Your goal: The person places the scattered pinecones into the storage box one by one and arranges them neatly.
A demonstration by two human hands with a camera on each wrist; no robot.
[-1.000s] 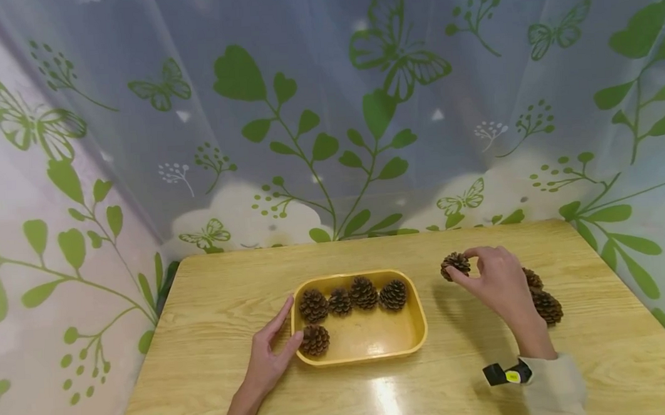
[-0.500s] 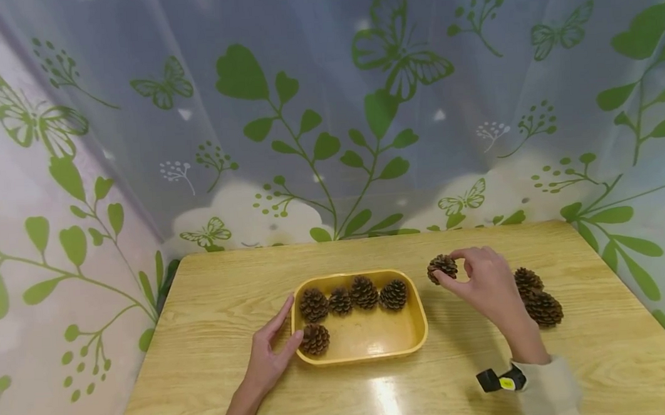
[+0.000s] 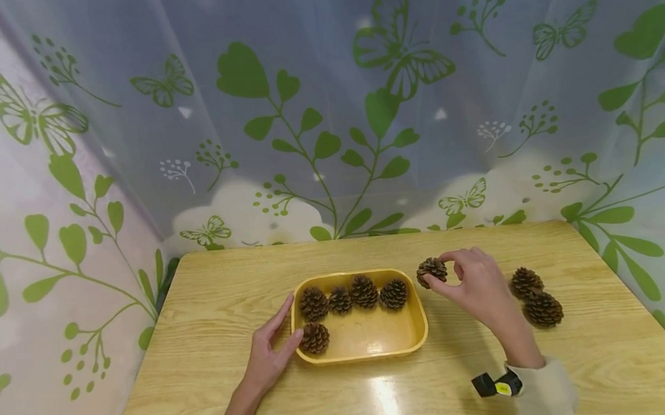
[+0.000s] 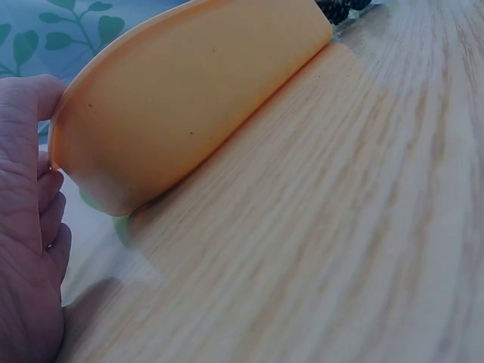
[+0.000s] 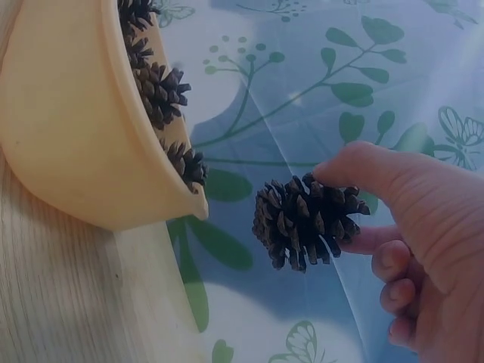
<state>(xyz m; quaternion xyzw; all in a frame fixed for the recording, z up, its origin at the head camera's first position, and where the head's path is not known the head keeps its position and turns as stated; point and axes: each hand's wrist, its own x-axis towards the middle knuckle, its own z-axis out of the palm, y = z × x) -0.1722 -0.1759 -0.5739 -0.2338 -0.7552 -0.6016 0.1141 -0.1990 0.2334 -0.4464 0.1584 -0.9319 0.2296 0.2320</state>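
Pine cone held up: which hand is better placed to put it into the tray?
The right hand, probably: it pinches the pine cone near the yellow tray; the left hand touches the tray's left end.

A brown pine cone, scales spread, is held beside the yellow tray. Five cones sit inside; two cones lie farther right.

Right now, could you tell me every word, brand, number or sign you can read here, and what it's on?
None can be read for certain.
Yellow label on the black wrist device near the right hand: too small and blurred to read.
Yellow tray and pine cones: no writing visible.
Backdrop: plant and butterfly pictures, no words.
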